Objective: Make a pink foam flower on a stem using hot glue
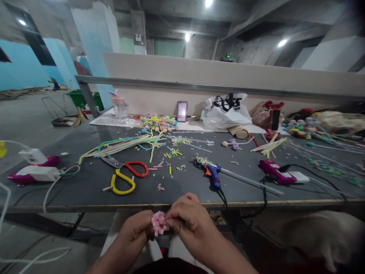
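Both hands pinch a pink fuzzy flower.
Left hand (137,230) and right hand (186,217) close fingertips on the flower (159,223), near the table (85,190) edge.

small fuzzy pink flower (159,223), pinched between fingers (173,222)

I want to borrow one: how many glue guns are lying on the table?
3. A blue glue gun lies mid-table, a purple glue gun to its right, and another purple one at the left edge. More may be hidden in the clutter.
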`<state>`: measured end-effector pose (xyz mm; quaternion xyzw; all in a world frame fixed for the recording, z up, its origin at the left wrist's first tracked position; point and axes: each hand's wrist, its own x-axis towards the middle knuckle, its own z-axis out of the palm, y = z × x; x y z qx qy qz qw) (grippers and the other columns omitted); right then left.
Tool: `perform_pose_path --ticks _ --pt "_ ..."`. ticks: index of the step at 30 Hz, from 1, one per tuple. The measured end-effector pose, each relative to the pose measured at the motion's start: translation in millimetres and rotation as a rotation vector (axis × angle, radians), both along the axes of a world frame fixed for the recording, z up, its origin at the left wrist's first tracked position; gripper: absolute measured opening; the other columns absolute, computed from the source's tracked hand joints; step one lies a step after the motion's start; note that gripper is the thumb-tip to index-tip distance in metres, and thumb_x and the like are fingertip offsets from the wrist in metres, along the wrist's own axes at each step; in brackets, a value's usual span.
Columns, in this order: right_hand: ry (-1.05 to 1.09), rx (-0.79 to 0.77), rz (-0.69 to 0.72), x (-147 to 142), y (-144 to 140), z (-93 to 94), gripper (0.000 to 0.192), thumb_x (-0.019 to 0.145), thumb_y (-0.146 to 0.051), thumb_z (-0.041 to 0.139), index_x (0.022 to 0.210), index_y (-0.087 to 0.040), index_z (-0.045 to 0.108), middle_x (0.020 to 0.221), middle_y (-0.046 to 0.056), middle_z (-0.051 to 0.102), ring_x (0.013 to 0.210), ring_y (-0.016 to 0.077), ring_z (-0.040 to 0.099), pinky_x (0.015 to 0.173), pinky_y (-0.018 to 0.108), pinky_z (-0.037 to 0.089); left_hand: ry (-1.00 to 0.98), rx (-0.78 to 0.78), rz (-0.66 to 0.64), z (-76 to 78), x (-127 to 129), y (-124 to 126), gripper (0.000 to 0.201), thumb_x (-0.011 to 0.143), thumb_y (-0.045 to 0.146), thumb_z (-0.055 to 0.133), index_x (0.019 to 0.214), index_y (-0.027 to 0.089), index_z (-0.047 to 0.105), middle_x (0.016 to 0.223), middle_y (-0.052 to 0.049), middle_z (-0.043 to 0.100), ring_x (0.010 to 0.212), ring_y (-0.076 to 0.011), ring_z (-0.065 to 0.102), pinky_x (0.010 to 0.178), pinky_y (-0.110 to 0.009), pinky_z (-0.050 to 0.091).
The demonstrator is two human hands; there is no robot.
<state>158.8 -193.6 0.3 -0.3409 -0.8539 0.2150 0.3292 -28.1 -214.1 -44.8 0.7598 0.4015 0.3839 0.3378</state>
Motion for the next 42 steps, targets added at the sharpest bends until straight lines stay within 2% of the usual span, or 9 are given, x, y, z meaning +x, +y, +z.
perform_pose_path --ticks 4,9,12,16,20,25,30,35,42 --pt "-0.118 0.155 0.012 1.8 -4.5 6.0 0.015 0.085 -0.012 0.047 0.079 -0.019 0.058 0.074 -0.001 0.066 0.074 0.0126 0.057 0.085 0.037 0.028 -0.152 -0.192 -0.002 -0.8 5.7 -1.6 0.037 0.084 0.039 0.044 0.059 0.017 0.060 0.060 -0.001 0.052 0.060 -0.0130 0.047 0.057 -0.021 0.039" --pt "-0.151 0.219 0.060 4.7 -7.0 5.4 0.015 0.083 -0.009 0.045 0.078 -0.019 0.055 0.077 0.000 0.065 0.074 0.0132 0.056 0.089 0.040 0.027 -0.441 -0.502 -0.033 -10.6 13.3 -5.0 0.043 0.077 0.053 0.052 0.060 0.014 0.060 0.058 0.000 0.047 0.056 -0.0109 0.042 0.052 -0.020 0.035" --pt "-0.114 0.238 0.032 5.0 -7.4 -0.2 0.015 0.084 -0.008 0.044 0.079 -0.019 0.053 0.073 0.000 0.063 0.072 0.0130 0.055 0.088 0.039 0.029 -0.627 -0.672 -0.007 -20.2 18.7 -7.3 0.043 0.071 0.054 0.059 0.059 0.013 0.059 0.052 0.001 0.047 0.047 -0.0080 0.039 0.047 -0.020 0.032" --pt "-0.109 0.293 0.033 5.0 -8.6 -4.3 0.017 0.078 -0.003 0.043 0.079 -0.017 0.052 0.075 0.002 0.062 0.072 0.0132 0.054 0.087 0.040 0.030 -0.735 -0.795 0.055 -26.1 25.1 -10.2 0.042 0.066 0.052 0.065 0.055 0.012 0.058 0.045 0.003 0.047 0.039 -0.0055 0.037 0.041 -0.018 0.028" --pt "-0.148 0.293 0.066 5.6 -10.5 -6.8 0.020 0.074 -0.002 0.042 0.081 -0.016 0.053 0.077 0.003 0.061 0.074 0.0144 0.053 0.087 0.041 0.031 -0.776 -0.861 0.077 -26.0 26.7 -11.4 0.040 0.063 0.050 0.069 0.055 0.012 0.058 0.046 0.003 0.049 0.038 -0.0046 0.037 0.039 -0.017 0.029" --pt "-0.170 0.280 0.078 5.6 -8.4 -11.5 0.018 0.077 -0.004 0.042 0.079 -0.017 0.054 0.076 0.003 0.062 0.073 0.0146 0.053 0.088 0.041 0.030 -0.783 -0.928 0.080 -26.9 27.3 -11.8 0.040 0.062 0.050 0.069 0.056 0.012 0.057 0.043 0.003 0.049 0.036 -0.0053 0.039 0.038 -0.017 0.031" --pt "-0.053 0.194 0.052 6.6 -0.7 -10.3 0.017 0.081 -0.005 0.046 0.080 -0.019 0.056 0.074 -0.001 0.064 0.071 0.0126 0.056 0.086 0.038 0.031 -0.812 -0.974 0.090 -22.9 28.4 -10.9 0.039 0.061 0.049 0.071 0.057 0.013 0.056 0.038 0.005 0.045 0.033 -0.0059 0.039 0.038 -0.018 0.031" --pt "0.182 0.157 -0.114 10.5 -1.0 -9.5 0.015 0.082 -0.009 0.048 0.084 -0.020 0.057 0.075 0.000 0.061 0.073 0.0131 0.055 0.076 0.032 0.037 -0.857 -0.930 0.076 -18.1 26.3 -7.7 0.034 0.068 0.045 0.067 0.061 0.013 0.057 0.041 0.006 0.042 0.036 -0.0055 0.038 0.041 -0.019 0.032" --pt "0.173 0.195 -0.082 6.7 -7.8 -15.7 0.018 0.080 -0.006 0.049 0.087 -0.021 0.056 0.077 0.001 0.061 0.074 0.0140 0.055 0.078 0.034 0.037 -0.642 -0.737 0.096 -14.1 21.0 -2.8 0.038 0.068 0.050 0.064 0.061 0.013 0.058 0.047 0.003 0.048 0.043 -0.0067 0.039 0.045 -0.019 0.032"
